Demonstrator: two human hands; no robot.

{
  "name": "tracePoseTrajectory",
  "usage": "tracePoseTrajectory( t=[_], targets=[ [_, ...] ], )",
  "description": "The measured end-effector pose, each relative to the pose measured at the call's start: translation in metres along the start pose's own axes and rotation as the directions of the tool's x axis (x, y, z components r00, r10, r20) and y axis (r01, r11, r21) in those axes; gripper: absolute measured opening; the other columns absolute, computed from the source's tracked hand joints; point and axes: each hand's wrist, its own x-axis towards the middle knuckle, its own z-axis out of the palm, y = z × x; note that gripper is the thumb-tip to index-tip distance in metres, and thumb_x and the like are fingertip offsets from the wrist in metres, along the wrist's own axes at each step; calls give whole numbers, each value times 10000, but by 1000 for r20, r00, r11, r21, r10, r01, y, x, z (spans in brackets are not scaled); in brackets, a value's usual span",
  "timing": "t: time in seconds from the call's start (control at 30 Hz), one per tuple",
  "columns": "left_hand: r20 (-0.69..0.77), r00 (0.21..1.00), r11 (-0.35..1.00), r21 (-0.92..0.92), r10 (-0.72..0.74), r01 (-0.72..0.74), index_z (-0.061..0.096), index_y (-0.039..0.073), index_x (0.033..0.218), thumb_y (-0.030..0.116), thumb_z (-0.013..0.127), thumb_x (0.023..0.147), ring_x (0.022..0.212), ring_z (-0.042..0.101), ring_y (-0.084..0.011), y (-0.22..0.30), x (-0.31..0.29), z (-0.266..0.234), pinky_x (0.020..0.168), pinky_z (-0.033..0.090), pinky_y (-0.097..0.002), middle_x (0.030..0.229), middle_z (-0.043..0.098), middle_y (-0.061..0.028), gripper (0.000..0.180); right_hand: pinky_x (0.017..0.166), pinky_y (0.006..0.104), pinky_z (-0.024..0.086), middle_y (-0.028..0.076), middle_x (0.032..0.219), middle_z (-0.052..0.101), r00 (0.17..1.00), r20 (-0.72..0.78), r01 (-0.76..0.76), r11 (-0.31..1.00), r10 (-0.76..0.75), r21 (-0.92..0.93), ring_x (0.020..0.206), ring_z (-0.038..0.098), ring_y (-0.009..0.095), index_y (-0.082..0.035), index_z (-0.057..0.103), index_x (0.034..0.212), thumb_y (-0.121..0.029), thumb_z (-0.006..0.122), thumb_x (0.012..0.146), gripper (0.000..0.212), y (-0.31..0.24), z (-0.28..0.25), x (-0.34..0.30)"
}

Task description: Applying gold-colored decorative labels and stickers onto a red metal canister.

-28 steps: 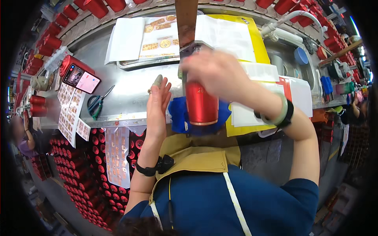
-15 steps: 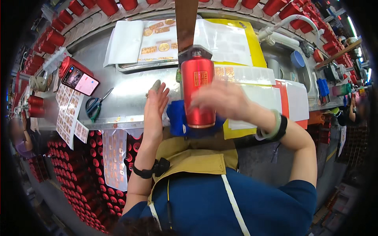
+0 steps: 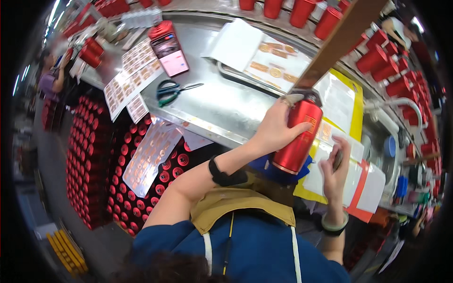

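Note:
A shiny red bottle (image 3: pixel 297 141) with a gold square label lies tilted, its dark neck end at the foot of a wooden post (image 3: pixel 323 61). Under its lower end is a blue cloth-like pad (image 3: pixel 266 165). My left hand (image 3: pixel 276 125) grips the bottle's upper part, thumb across the front and fingers round the far side; a grey cover shows on one finger. To the right of the bottle, my right hand (image 3: pixel 335 174) hovers apart from it, fingers loosely curled and spread. A dark grey piece, perhaps a finger cover, shows by its thumb.
Gold sticker sheets (image 3: pixel 278 61) lie on a tray behind the bottle. White sheets and a yellow folder (image 3: pixel 356 94) lie right of it, near a sink with a tap (image 3: pixel 410 106). Scissors (image 3: pixel 172 92), a phone (image 3: pixel 172 56) and more sticker sheets (image 3: pixel 134 70) lie left. Red bottles (image 3: pixel 89 160) stand stacked below.
My left hand has moved from beside the bottle onto its upper part and grips it. My right hand has come off the bottle to its right. The view has turned, shifting the scene.

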Motion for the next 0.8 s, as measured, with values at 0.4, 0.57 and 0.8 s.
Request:
tracePoseTrajectory(
  t=[0.4,0.57,0.8],
  targets=[
    [-9,956,948,-130,-295,291,723,-11,1045,301,717,964,812,678,-164,-9,34,-2,758,538,-313,913,745,-116,322,925,372,558,163,1380,588,998,54,-41,996,36,84,1135,665,258,-32,268,1606,-128,968,653,1186,-10,50,-31],
    [104,979,860,-467,-177,205,708,29,1134,118,769,889,862,674,-102,20,-6,-36,768,533,-267,974,720,-43,268,844,260,532,118,1302,630,959,283,-64,951,-26,303,1013,662,176,-26,316,1588,-106,776,837,884,-4,-4,-54],
    [266,964,899,-424,7,110,699,-31,1135,178,662,999,797,609,-101,67,-69,-108,722,499,-295,886,726,-59,252,769,244,487,110,1265,628,893,449,-175,946,35,273,896,600,127,-19,351,1567,-85,710,891,769,-20,32,-38]
  ],
)
